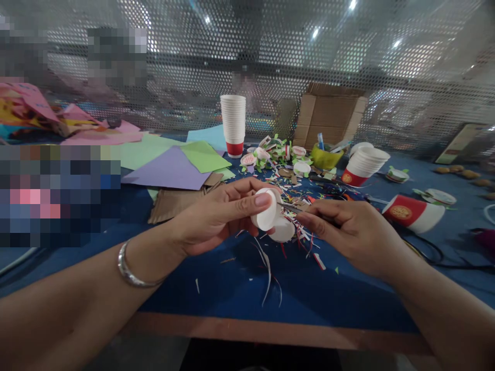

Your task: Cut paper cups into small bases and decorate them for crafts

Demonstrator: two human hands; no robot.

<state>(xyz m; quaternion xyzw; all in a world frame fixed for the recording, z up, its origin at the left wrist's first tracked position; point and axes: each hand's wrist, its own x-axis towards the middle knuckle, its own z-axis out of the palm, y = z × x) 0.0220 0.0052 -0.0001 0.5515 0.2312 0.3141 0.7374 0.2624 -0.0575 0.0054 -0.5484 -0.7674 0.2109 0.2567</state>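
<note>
My left hand (228, 208) pinches a round white paper cup base (266, 219) between thumb and fingers, its flat face tilted toward me. From the right, my right hand (344, 226) grips a pair of scissors (288, 207); their narrow metal blades reach the far edge of the cup base. Most of the handles are hidden by my fingers. Just below the blades, another white paper disc (283, 231) lies among paper scraps (303, 234). Curled paper strips (266, 265) are on the blue table beneath my hands.
Stacked paper cups (234, 123) stand at the back, near a pile of cut cup bases (270, 152). Coloured paper sheets (170, 167) and cardboard (174, 203) lie left. Rightward are a yellow-green bowl (326, 157), a tilted cup stack (363, 165) and a toppled cup (413, 213).
</note>
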